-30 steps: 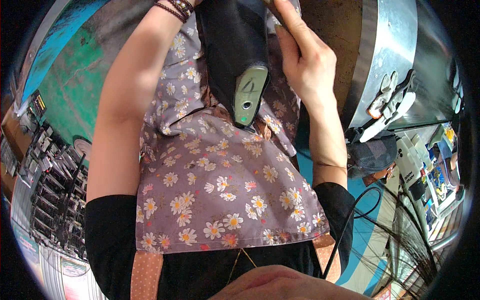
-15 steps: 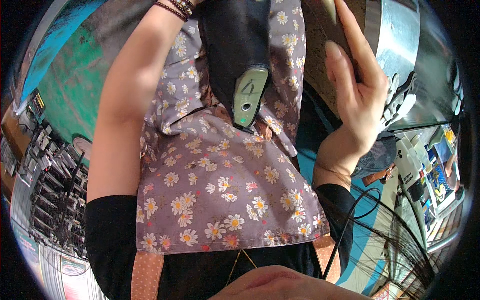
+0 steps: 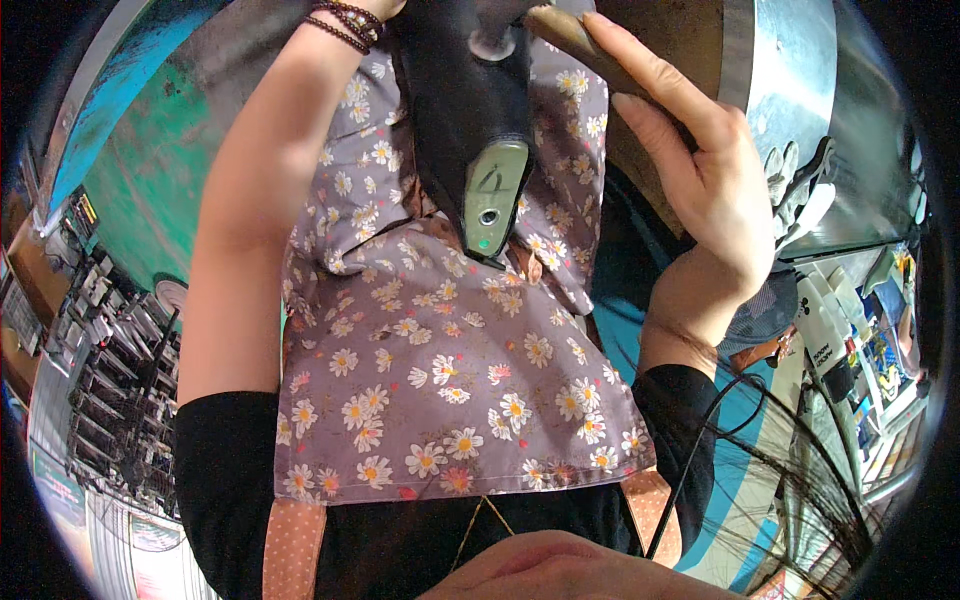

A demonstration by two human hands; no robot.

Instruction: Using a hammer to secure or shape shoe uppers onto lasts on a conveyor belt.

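Two bare hands, one person's. Right hand (image 3: 715, 170): closing round the wooden handle (image 3: 580, 42) of a hammer (image 3: 493, 42), thumb and forefinger lying along the wood. Left hand (image 3: 388, 8): mostly passing beyond the top edge of view, its grip impossible to tell; dark beaded bracelets (image 3: 345, 28) circling the wrist.

Change: compared with a moment ago, the right hand is coming back inward from the right, and the grey, rounded hammer head is now showing over the leather. Hammering on the piece seems to be under way; whether head and leather are touching is not showing clearly.

One workpiece: a black leather upper (image 3: 465, 90) covering a pale green block (image 3: 499, 165), apparently a shoe last, lying lengthwise between the side edges of the floral apron (image 3: 460, 360), its bare end facing the wearer. Its position is hardly changing.

Markings: one dark hand-drawn sign is standing on the block's face, above a metal-rimmed hole and a small green dot. Dark lettering is running along a white container (image 3: 822, 320) farther right.

Surroundings: pale gloves (image 3: 800, 195) are lying toward the near edge of a shiny metal surface (image 3: 860, 120); a dark mesh cap (image 3: 768, 308) is sitting just below that edge.
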